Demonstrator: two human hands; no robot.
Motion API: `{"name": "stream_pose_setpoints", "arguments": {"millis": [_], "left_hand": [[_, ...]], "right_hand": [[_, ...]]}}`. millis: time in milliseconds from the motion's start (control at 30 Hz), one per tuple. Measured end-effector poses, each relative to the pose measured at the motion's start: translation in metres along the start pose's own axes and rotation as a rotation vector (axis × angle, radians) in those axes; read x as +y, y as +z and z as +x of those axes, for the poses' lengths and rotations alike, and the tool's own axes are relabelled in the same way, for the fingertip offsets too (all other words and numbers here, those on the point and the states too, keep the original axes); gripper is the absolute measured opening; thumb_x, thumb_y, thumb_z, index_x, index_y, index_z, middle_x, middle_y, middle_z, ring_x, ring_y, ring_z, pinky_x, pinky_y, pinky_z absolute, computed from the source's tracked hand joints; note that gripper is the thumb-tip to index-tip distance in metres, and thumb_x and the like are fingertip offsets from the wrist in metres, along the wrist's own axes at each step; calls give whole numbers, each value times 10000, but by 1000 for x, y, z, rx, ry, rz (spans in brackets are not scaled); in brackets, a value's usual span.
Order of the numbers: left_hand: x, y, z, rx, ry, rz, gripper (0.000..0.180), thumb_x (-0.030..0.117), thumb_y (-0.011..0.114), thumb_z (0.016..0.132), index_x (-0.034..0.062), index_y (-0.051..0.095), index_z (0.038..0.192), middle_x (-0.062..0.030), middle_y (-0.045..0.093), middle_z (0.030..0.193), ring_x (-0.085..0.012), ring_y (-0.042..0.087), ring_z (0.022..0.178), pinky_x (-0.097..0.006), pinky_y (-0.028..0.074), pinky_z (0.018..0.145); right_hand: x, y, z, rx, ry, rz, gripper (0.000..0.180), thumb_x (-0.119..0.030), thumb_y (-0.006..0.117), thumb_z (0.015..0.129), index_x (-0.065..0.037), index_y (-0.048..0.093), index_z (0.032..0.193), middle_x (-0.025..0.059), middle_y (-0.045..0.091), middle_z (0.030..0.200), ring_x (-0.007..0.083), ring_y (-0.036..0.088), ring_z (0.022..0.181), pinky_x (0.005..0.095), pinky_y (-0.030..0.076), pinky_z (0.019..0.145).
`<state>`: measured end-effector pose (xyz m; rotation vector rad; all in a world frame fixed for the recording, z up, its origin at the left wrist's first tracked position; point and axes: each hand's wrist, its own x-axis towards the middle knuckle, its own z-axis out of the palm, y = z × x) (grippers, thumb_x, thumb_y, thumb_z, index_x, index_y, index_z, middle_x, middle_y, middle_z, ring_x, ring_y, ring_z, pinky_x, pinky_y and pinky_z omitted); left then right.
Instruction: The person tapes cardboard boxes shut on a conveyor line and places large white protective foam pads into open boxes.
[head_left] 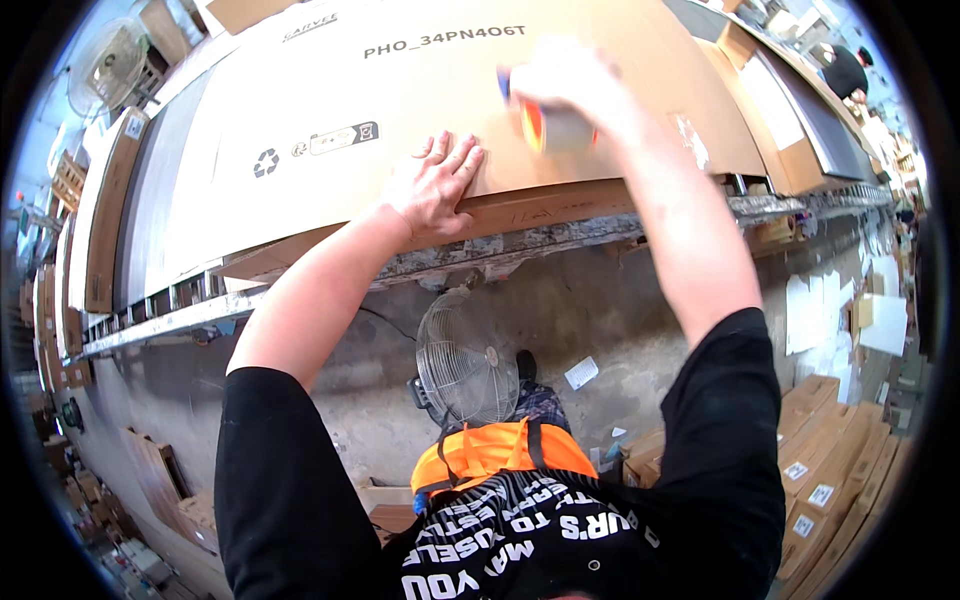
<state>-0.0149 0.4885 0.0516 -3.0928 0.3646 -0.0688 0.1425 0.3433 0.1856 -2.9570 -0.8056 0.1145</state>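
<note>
A large, flat cardboard carton (300, 90) lies in front of me across a roller conveyor. My left hand (435, 185) rests palm down with fingers spread on its top, close to the near edge. Farther right, my right hand (575, 80) is closed around a tape dispenser (534, 125) with orange and blue parts, just over the carton top. Motion blurs this hand and the dispenser, so I cannot tell whether the dispenser touches the cardboard. A torn pale patch (690, 140) marks the carton's right part.
The conveyor's worn metal rail (510, 258) runs along the carton's near side. Below it a round caged fan (468, 365) stands on the floor by my legs. Packed cartons (825, 465) are stacked at lower right, and another long carton (112, 210) stands at left. A person (847, 73) is at far right.
</note>
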Motion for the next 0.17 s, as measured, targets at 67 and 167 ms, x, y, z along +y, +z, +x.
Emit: {"name": "stream_pose_setpoints", "arguments": {"millis": [67,167], "left_hand": [[-1,-3,-4,-37,5,20,934,448,719,770,9,352,1508,-182,371,1564,-433,404,1398,-474,349,1171],[-6,-7,-12,-108,-40,8,921,461,708,789,11,351,1509,-184,351,1575,-437,376,1415,-483,315,1190]], "right_hand": [[4,24,-14,-189,-80,6,429,-394,656,735,-85,765,1012,220,716,1076,393,688,1021,458,552,896],[13,33,-23,-269,-143,100,453,-347,641,699,-131,752,1082,213,646,1275,372,637,1167,433,503,1014]]}}
